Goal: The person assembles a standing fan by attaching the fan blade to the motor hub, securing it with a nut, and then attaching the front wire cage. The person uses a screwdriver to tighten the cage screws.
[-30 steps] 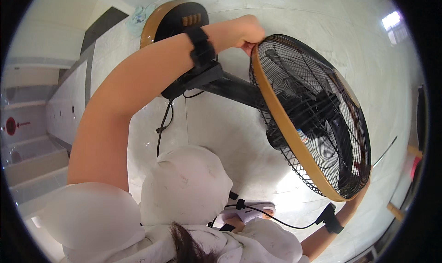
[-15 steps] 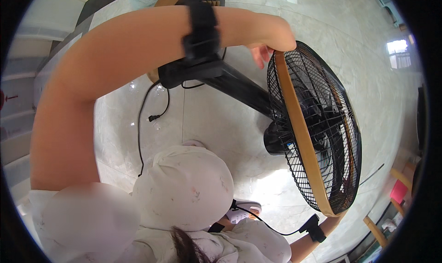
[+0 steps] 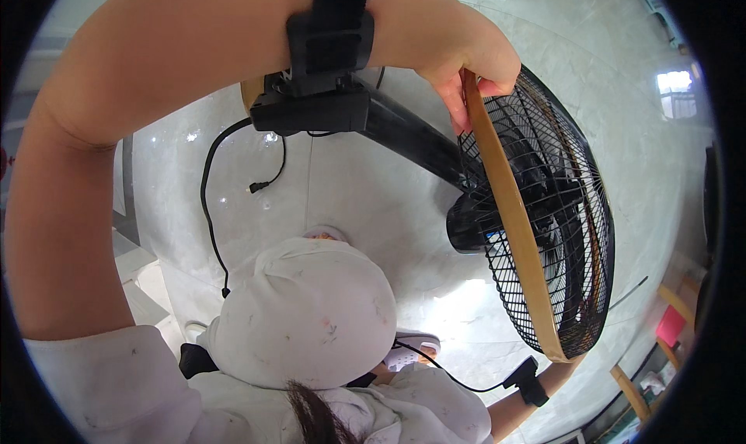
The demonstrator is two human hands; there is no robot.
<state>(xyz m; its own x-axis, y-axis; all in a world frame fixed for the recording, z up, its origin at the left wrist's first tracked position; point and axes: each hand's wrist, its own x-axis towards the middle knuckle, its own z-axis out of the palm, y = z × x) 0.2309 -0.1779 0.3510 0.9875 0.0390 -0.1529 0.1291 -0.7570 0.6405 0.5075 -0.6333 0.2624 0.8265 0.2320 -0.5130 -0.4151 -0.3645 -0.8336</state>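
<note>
A standing fan with a black wire cage and a wood-coloured rim band point(image 3: 513, 219) leans across the right half of the view. At the cage's far end, my left hand point(image 3: 474, 83) is closed over the rim band, fingers on one side and thumb side on the other. My right hand point(image 3: 573, 360) touches the near end of the rim; its fingers are hidden behind the cage. A black pole point(image 3: 416, 145) runs from the fan's motor housing point(image 3: 466, 225) toward the upper left, where my left forearm partly covers it and the base.
A black cable with a plug point(image 3: 256, 187) lies on the glossy tiled floor point(image 3: 373, 180) left of the pole. My shoe point(image 3: 412, 351) is near the fan. Wooden legs point(image 3: 633, 393) and a pink object point(image 3: 670, 326) stand at the right edge.
My left hand has closed on the rim band, where its fingers hung loose beside it before. The left arm has come nearer the camera. The fan has shifted only slightly.
</note>
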